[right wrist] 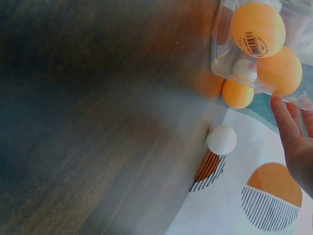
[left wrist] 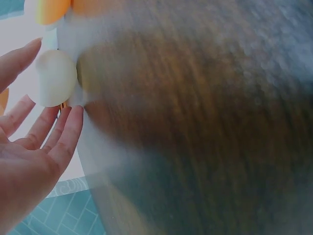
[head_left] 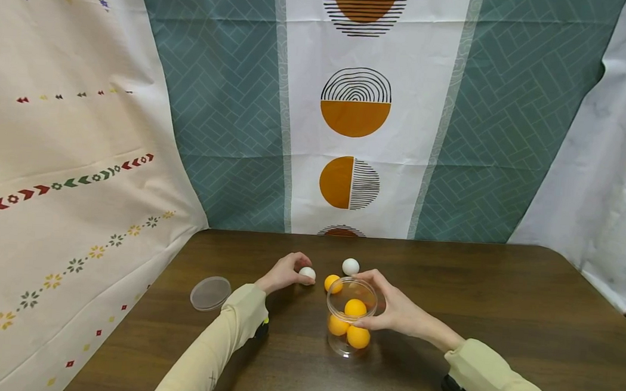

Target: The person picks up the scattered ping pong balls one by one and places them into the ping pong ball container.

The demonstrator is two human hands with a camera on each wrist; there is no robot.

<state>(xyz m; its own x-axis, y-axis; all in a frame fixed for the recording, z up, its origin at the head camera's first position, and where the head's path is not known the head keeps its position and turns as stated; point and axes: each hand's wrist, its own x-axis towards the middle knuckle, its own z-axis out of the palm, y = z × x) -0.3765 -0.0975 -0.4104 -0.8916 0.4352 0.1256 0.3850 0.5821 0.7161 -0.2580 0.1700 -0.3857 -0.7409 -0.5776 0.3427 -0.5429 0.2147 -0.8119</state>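
White ball: at or just above wood-grained tabletop, left of jar | Left hand: fingers curved around ball, pinch cannot be told | Right hand: fingers and thumb pinching jar rim | Handling: close lightly at ball's widest part, keep jar steady | Ball matte, spherical; jar clear, glossy, cylindrical; three orange balls inside

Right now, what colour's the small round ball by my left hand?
That ball is white, clearest in the head view.

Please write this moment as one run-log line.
Left hand: at white ball, grip unclear | Right hand: grips jar | Jar: three orange balls | Table: lid, another white ball, loose orange ball
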